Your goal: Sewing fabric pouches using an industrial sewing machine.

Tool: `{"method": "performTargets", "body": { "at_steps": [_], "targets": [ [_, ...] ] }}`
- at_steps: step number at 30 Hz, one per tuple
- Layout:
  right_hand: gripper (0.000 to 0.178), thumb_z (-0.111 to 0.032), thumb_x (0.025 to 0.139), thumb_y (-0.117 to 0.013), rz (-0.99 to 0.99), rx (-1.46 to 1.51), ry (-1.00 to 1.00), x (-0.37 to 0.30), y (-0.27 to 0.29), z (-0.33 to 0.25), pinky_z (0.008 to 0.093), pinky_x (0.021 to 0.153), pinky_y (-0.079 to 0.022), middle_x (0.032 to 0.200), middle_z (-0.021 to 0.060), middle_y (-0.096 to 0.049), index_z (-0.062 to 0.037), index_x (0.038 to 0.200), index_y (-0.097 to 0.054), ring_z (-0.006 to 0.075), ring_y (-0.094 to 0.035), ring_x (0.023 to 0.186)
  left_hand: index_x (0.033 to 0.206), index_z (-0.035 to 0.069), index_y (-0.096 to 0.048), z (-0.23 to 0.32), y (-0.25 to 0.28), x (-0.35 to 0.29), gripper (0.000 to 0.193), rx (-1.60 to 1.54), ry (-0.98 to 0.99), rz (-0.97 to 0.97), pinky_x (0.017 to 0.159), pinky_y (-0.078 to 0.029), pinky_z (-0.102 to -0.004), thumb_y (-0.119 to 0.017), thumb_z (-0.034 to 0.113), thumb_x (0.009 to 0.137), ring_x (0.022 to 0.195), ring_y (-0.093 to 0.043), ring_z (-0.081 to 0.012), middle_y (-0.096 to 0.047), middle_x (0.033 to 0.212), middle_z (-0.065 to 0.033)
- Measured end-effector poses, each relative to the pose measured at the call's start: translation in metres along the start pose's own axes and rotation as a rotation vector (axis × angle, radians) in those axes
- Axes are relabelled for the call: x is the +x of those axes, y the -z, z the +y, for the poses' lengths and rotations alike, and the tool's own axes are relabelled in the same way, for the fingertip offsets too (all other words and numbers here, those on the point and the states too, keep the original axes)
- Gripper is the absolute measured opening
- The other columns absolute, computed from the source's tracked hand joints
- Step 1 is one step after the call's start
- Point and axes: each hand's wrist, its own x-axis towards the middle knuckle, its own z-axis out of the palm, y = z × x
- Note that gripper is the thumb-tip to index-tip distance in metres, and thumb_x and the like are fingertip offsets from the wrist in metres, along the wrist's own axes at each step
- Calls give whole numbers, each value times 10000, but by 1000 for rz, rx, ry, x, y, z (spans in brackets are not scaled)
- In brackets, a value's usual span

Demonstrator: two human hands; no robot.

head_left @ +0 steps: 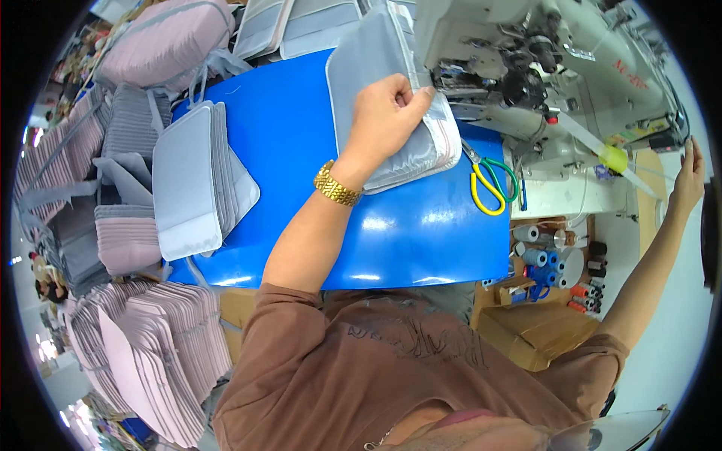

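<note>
My left hand (387, 113) lies on a stack of grey fabric panels with white edging (376, 56), on the blue work surface. Its fingers are curled into a closed hand, with the thumb along the panel's right side by the sewing machine (575, 98). What the fingers hold, if anything, is hidden. My right hand (690, 177) is raised by the machine's far right end, fingers stretched out and nothing visible in them. Just right of the panels, scissors with one yellow and one green handle (489, 188) lie at the edge of the blue surface (421, 248).
More grey panels (192, 180) are stacked on the left of the surface. Tied pink bundles (165, 41) and a tall pink pile (154, 353) crowd the left side. Thread spools (545, 259) and an open cardboard box (534, 327) sit at the lower right.
</note>
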Motion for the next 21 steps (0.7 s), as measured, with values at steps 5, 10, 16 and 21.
{"method": "performTargets", "body": {
  "at_steps": [5, 10, 16, 21],
  "targets": [
    [473, -359, 1031, -522, -57, -586, 389, 151, 63, 44, 276, 930, -491, 1234, 112, -648, 4, 1325, -592, 200, -605, 1132, 652, -11, -576, 0, -10, 4, 413, -24, -19, -7, 529, -434, -387, -705, 332, 842, 524, -543, -264, -563, 574, -149],
    [435, -368, 1040, -481, -18, -549, 587, 107, 67, 143, 315, 869, -523, 1125, 98, -643, 6, 1227, -600, 191, -618, 1032, 648, -11, -525, 0, -11, 2, 427, -56, -43, 16, 495, -359, -316, -708, 294, 884, 555, -413, -94, -474, 554, -36],
    [557, -490, 1046, -405, -126, 118, 114, 102, 43, 92, 319, 901, -519, 1150, 121, -685, -13, 1261, -598, 198, -663, 1034, 668, -18, -549, -2, -9, 1, 407, -40, -24, 2, 496, -362, -317, -709, 287, 884, 548, -423, -102, -494, 560, -47],
    [560, -460, 1059, -417, -129, 83, 76, 75, 11, 103, 303, 904, -516, 1178, 129, -656, 16, 1318, -557, 202, -641, 1041, 671, -18, -548, 4, -6, -4, 396, -26, 12, 18, 501, -358, -318, -705, 278, 881, 558, -420, -99, -482, 561, -48]
  ]
}}
